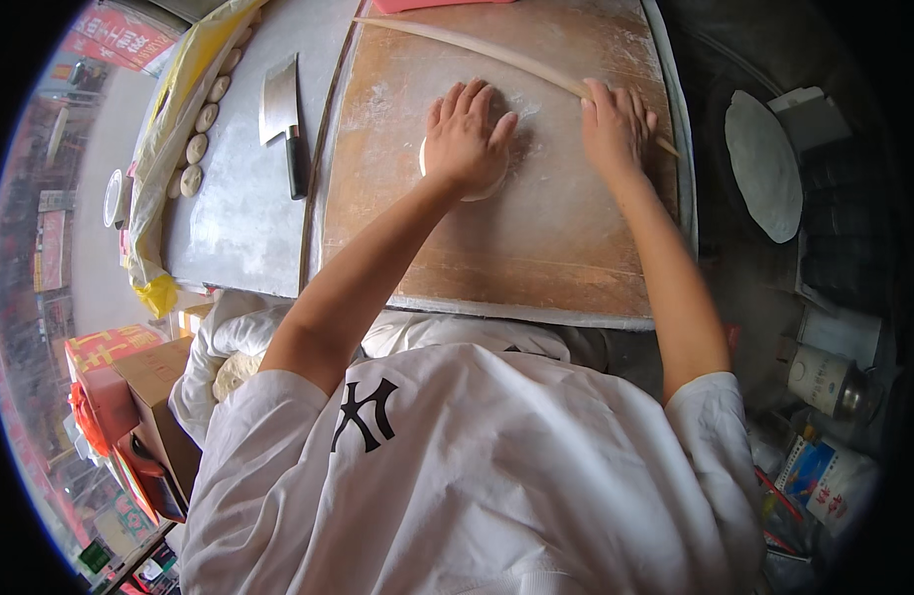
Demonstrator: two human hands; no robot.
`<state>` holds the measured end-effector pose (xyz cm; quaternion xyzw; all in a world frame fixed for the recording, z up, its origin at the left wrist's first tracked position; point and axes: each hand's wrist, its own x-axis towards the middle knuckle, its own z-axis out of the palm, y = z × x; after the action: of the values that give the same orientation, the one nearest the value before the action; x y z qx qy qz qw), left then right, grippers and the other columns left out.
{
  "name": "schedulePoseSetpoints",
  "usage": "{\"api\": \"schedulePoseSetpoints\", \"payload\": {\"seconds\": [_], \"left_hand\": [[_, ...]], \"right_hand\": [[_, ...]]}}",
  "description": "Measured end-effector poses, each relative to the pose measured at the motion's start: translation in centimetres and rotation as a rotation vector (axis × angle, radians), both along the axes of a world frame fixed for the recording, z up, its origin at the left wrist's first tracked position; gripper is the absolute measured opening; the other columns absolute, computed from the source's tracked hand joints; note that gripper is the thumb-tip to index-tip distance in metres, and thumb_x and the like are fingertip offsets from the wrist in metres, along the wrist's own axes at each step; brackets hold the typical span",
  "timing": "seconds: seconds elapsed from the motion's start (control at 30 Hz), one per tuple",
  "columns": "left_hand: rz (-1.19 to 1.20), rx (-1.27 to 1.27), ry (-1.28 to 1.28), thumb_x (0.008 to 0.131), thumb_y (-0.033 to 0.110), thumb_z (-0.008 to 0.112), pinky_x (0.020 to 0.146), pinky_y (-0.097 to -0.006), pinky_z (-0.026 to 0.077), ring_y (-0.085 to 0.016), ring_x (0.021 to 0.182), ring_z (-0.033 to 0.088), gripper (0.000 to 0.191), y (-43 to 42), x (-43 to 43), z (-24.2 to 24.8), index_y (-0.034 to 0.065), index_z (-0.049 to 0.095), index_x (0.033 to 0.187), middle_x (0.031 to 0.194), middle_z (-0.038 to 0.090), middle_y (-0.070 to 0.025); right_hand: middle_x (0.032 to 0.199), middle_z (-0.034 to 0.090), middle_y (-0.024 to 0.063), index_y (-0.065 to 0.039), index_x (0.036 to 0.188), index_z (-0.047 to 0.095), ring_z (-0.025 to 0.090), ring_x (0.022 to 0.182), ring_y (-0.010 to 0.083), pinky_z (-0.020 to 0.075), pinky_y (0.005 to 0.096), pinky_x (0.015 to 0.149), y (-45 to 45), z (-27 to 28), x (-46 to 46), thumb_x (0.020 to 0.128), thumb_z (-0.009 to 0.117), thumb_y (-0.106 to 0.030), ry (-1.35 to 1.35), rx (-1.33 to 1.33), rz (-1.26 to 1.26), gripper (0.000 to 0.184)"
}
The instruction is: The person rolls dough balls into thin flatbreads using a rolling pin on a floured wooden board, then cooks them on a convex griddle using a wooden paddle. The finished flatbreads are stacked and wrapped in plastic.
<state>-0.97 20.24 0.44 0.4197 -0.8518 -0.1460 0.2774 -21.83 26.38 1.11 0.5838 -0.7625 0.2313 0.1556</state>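
Observation:
My left hand lies palm down on a round piece of white dough, fingers spread. Most of the dough is hidden under the palm, with its pale rim showing at the left and below. Toward the right edge of the floured wooden board, my right hand has its fingers over a long tapered wooden rolling pin. The pin slants across the far part of the board, its thin right tip showing past the hand.
Left of the board, a cleaver with a black handle lies on a grey metal surface. Several dough balls line a yellow-and-white plastic sheet. A flat dough sheet lies at right. Cardboard boxes stand at lower left.

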Motion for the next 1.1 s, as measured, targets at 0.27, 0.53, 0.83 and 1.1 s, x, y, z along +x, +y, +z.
{"api": "schedulePoseSetpoints", "payload": {"seconds": [0.27, 0.53, 0.83, 1.1], "left_hand": [[-0.028, -0.042, -0.286, 0.099, 0.027, 0.049, 0.116, -0.0431, 0.028, -0.033, 0.141, 0.038, 0.048, 2.3, 13.4, 1.5, 0.0007, 0.050, 0.139, 0.147, 0.047, -0.0158], [0.118, -0.072, -0.276, 0.098, 0.046, 0.044, 0.117, -0.0429, 0.026, -0.033, 0.141, 0.038, 0.061, -5.1, 8.8, -0.3, 0.0021, 0.049, 0.140, 0.147, 0.047, -0.0157], [0.067, -0.104, -0.144, 0.099, 0.040, 0.048, 0.109, -0.0418, 0.038, -0.036, 0.130, 0.049, 0.051, -10.5, 4.6, 0.3, 0.0014, 0.058, 0.131, 0.137, 0.056, -0.0181], [0.000, 0.058, -0.319, 0.097, 0.043, 0.046, 0.117, -0.0453, 0.024, -0.030, 0.141, 0.037, 0.061, 5.7, 13.1, 1.6, 0.0046, 0.045, 0.144, 0.151, 0.043, -0.0120]], "right_hand": [[0.114, 0.062, 0.0088, -0.016, 0.124, 0.063, 0.055, 0.114, 0.0272, 0.0382, 0.0415, 0.097, 9.6, 2.0, -0.8, 0.094, 0.059, -0.032, -0.055, 0.155, 0.362, 0.034], [0.135, 0.057, 0.0193, 0.002, 0.125, 0.060, 0.055, 0.126, 0.0313, 0.0437, 0.0428, 0.104, -1.6, -0.5, -4.9, 0.096, 0.052, -0.045, 0.052, 0.187, 0.201, 0.056], [0.135, 0.057, 0.0217, 0.004, 0.127, 0.060, 0.054, 0.127, 0.0339, 0.0463, 0.0410, 0.102, -2.0, 0.6, -7.5, 0.098, 0.050, -0.046, 0.064, 0.168, 0.175, 0.058], [0.138, 0.054, 0.0216, 0.005, 0.133, 0.054, 0.051, 0.130, 0.0356, 0.0417, 0.0402, 0.108, 14.3, 0.7, -1.0, 0.096, 0.052, -0.049, 0.002, 0.245, 0.255, 0.065]]}}
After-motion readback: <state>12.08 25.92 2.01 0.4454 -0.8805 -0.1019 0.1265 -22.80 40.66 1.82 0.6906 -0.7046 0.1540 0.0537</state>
